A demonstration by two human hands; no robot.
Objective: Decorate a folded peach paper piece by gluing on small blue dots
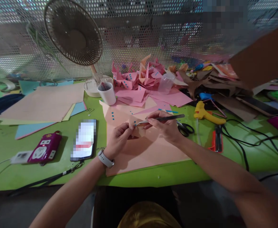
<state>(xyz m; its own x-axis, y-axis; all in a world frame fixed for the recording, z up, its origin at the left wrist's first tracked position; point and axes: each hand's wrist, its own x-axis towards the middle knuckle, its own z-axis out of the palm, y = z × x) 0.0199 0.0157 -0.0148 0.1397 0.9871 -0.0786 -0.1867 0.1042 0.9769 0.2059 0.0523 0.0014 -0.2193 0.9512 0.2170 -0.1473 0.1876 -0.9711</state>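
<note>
My left hand [121, 136], with a pale watch on its wrist, is closed on a small folded peach paper piece [141, 132] bearing blue dots. Slim dark tweezers [171, 117] are pinched in my right hand [161, 126]. Their pale tip meets the paper by a blue dot, close to my left thumb. Both hands are above a large peach sheet [148, 155]. Behind them lies another peach piece [116, 115] with several blue dots. Black-handled scissors [186, 129] rest right of my right hand, partly hidden by it.
Folded pink papers [129, 79] are heaped at the back beside a white cup [107, 94] and a fan [73, 34]. A yellow glue gun [207, 115] and black cables [244, 142] lie right. Left are a phone [84, 139], a purple power socket [42, 147] and stacked paper [44, 104].
</note>
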